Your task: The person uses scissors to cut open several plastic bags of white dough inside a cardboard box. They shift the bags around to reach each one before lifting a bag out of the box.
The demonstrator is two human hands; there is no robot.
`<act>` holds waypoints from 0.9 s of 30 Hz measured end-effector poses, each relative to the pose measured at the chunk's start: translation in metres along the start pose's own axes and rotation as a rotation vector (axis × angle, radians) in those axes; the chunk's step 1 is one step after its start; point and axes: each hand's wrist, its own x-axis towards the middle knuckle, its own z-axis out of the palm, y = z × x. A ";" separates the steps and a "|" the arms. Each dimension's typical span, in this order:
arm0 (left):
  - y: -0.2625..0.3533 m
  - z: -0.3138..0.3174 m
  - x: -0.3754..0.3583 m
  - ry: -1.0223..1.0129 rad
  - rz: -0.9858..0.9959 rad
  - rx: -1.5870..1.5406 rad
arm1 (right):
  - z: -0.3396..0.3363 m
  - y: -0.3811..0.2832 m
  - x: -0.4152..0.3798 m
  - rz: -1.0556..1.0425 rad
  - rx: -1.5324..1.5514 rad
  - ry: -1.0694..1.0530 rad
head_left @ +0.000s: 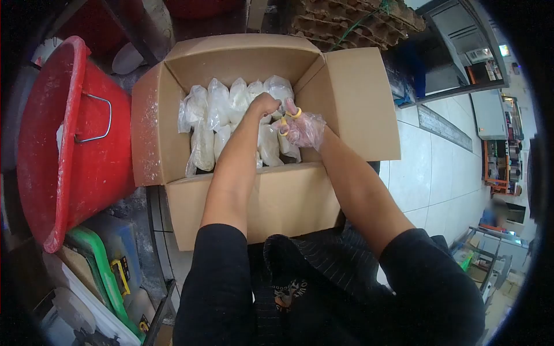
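Observation:
An open cardboard box (pixel 254 202) holds several clear plastic bags (pixel 202 147) filled with something white, standing in rows. My left hand (pixel 265 104) is closed near the box's right end, its fingers wrapped around part of a plastic bag (pixel 279 86); the exact grip is partly hidden. In a clear plastic glove, my right hand (pixel 306 130) holds scissors (pixel 295 113) with yellow-ringed handles. The fingers pass through the handle loops. The scissors point left toward my left hand, and their blades are mostly hidden.
At the left stands a large red tub (pixel 104 150) with a metal handle and white residue. Below it are a green-edged board (pixel 98 259) and plastic containers. Stacked egg trays (pixel 352 23) sit beyond the box. White floor tiles (pixel 410 161) extend right.

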 end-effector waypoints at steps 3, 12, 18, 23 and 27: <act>-0.007 0.001 0.007 0.013 0.005 -0.057 | -0.005 -0.001 0.008 0.080 0.035 -0.036; -0.007 -0.011 -0.005 -0.114 -0.132 -0.346 | 0.009 -0.002 -0.003 -0.008 -0.068 0.065; -0.006 -0.017 -0.010 -0.174 -0.136 -0.440 | 0.015 0.000 -0.006 -0.048 -0.092 0.247; -0.003 -0.017 -0.013 -0.199 -0.117 -0.442 | 0.008 -0.001 0.003 -0.029 -0.100 0.245; -0.006 -0.016 -0.010 -0.217 -0.104 -0.408 | -0.003 -0.002 0.012 0.017 -0.209 0.251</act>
